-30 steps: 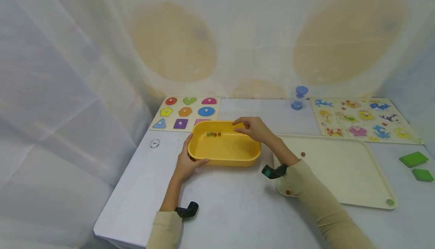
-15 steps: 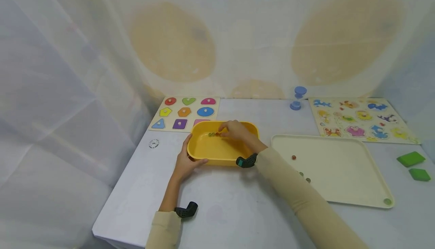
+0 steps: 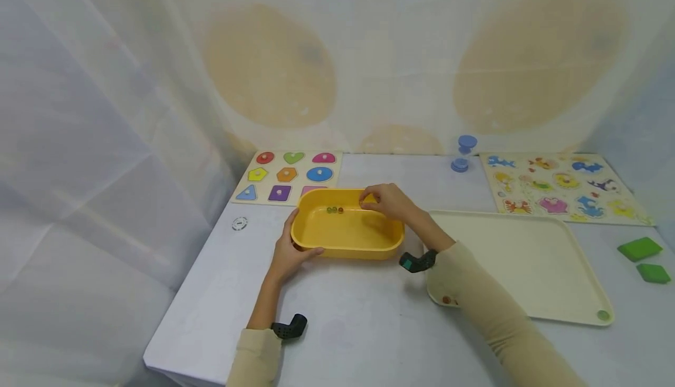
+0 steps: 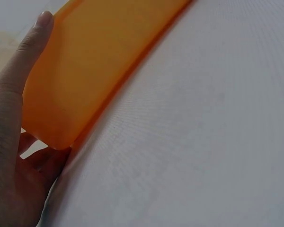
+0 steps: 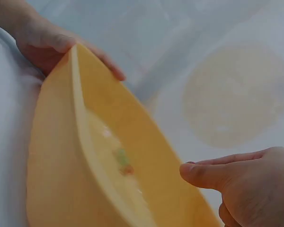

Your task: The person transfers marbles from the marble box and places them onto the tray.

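A yellow plastic tub stands on the table, with a few small green and reddish-brown marbles in a row inside near its back wall. My left hand grips the tub's left end, thumb along the front and fingers behind; the left wrist view shows this hand on the tub's orange-looking wall. Over the tub's back right part, my right hand pinches a small reddish-brown marble between thumb and forefinger. In the right wrist view only a sliver of that marble shows above the thumb.
Right of the tub lies a cream tray, partly under my right sleeve, with a brown marble near its front left corner. Behind are a shape puzzle, a blue hourglass and an animal puzzle. Green blocks lie far right.
My right hand reached left to the row of marbles, pinched a brown one and drew back right with it. The row is one marble shorter. My left hand stays put.
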`<state>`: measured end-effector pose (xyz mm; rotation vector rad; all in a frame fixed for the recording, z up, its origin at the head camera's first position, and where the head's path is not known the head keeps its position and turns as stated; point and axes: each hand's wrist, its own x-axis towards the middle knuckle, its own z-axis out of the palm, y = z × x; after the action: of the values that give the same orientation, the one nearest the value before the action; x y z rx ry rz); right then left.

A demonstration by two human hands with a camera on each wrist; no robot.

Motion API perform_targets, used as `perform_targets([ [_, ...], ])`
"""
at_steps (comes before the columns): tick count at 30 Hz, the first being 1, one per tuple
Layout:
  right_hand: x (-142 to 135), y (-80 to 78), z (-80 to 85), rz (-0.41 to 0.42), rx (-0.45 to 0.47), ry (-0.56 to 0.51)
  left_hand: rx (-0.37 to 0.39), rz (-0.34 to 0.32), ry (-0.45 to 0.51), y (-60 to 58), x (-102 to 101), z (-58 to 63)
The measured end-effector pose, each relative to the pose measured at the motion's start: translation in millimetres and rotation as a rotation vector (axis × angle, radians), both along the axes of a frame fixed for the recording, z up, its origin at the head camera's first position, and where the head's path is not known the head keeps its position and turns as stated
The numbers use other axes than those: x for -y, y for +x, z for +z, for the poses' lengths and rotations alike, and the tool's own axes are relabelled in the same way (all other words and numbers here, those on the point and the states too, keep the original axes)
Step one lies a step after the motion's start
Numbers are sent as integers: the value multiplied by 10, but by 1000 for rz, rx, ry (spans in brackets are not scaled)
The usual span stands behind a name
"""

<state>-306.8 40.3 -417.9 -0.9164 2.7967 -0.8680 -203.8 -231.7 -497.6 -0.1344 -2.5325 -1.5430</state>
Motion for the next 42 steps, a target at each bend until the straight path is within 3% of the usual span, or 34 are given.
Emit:
perform_targets([
  [6, -876, 205, 26, -118, -104, -71, -12, -12, 2, -8, 6, 8],
  [13, -1811, 518, -258, -262, -119, -3, -28, -17, 16, 5, 14, 11],
  [18, -2170, 718, -448, -309, -101, 44, -26, -7, 17, 25, 19, 23],
  [22, -2269, 769, -524, -330, -108, 35, -38, -12, 15, 24, 24, 33],
  [26, -2164, 719, -473, -332, -134, -7, -26, -10, 15, 21, 23, 31],
  [29, -1896, 613, -330, -310, -132, -51, -17, -8, 15, 23, 21, 20],
  [36, -855, 266, -20, -144, -105, -152, 13, -5, 5, 31, 6, 36],
  [42, -21, -2, 15, -13, -27, -104, 27, -19, 18, 116, -68, 233],
])
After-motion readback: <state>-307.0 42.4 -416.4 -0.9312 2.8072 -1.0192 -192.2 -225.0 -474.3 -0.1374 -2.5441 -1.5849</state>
